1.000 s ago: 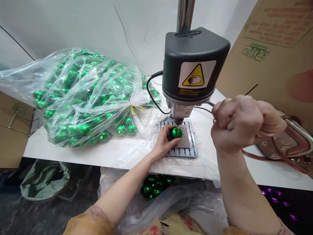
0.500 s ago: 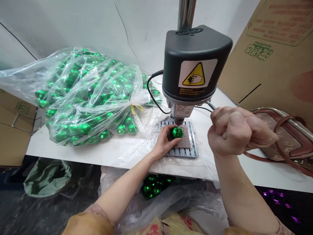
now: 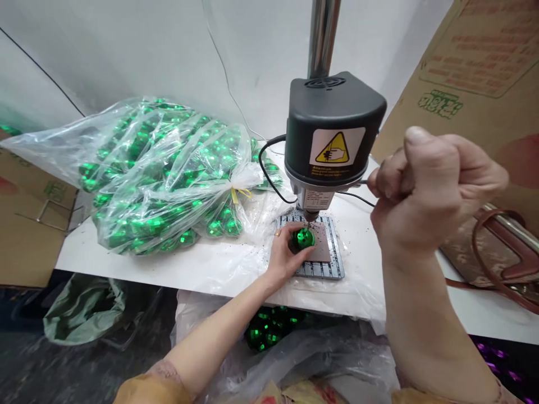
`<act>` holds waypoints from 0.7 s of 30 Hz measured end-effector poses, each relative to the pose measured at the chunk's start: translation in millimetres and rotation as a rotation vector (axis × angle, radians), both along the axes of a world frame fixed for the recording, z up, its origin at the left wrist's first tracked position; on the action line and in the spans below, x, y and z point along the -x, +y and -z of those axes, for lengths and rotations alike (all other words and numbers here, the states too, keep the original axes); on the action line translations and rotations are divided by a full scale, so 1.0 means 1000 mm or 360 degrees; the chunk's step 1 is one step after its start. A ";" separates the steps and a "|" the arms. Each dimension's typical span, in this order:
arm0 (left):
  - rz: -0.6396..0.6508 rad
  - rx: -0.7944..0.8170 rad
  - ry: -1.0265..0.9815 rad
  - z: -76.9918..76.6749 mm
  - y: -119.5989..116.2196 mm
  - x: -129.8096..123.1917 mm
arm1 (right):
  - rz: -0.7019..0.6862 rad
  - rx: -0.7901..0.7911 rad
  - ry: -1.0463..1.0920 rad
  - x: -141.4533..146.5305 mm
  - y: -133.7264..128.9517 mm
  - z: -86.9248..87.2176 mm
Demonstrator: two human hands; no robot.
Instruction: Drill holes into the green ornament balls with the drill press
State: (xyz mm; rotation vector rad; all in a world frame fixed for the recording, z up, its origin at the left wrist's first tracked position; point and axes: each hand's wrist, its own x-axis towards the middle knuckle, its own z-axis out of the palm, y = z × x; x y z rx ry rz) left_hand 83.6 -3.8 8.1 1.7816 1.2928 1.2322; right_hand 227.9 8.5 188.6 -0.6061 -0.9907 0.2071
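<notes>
My left hand (image 3: 286, 253) grips a shiny green ball (image 3: 304, 238) between thumb and fingers, on a brown pad (image 3: 322, 247) over the slotted metal base (image 3: 337, 265). The drill press (image 3: 334, 120), black with a yellow warning label, stands over the ball, its chuck (image 3: 310, 214) close above. At the right, my right hand (image 3: 429, 191) is closed around the drill's lever (image 3: 362, 182), most of which the fingers hide. Dark chips are scattered about the base.
A clear bag of green balls (image 3: 168, 179), tied with yellow, lies on the white table (image 3: 168, 272). More green balls (image 3: 273, 328) are in plastic below its edge. Cardboard (image 3: 455, 67) and a brown bag (image 3: 484, 252) stand right; a green sack (image 3: 84, 311) is lower left.
My right hand has moved up and right with the lever. The ball has been tilted in my left hand, and the drill no longer meets its top centre. The view has shifted slightly.
</notes>
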 end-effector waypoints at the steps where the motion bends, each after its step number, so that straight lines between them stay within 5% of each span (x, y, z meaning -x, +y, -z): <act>1: -0.0016 -0.0019 0.0092 -0.007 -0.012 0.005 | -0.0011 0.0050 0.0001 0.000 -0.001 -0.004; 3: 0.0162 -0.0014 0.0365 -0.021 -0.041 0.021 | -0.0049 0.0079 -0.0017 -0.002 -0.002 -0.007; 8: 0.1120 0.0166 0.1445 -0.029 -0.108 0.077 | -0.0105 0.0015 0.0011 -0.002 -0.002 -0.002; 11: 0.1081 0.0262 0.1410 -0.024 -0.102 0.098 | -0.0083 -0.0008 0.0023 -0.001 -0.002 -0.002; 14: 0.0508 0.0175 0.0990 -0.022 -0.044 0.103 | -0.0059 0.0007 0.0041 0.001 -0.002 -0.004; 18: -0.0070 0.0048 0.0747 -0.024 0.075 0.093 | -0.0066 -0.0013 0.0065 0.001 -0.002 -0.004; 21: -0.0179 0.0015 0.0641 -0.023 0.148 0.082 | -0.0056 -0.0021 0.0072 0.000 -0.001 -0.003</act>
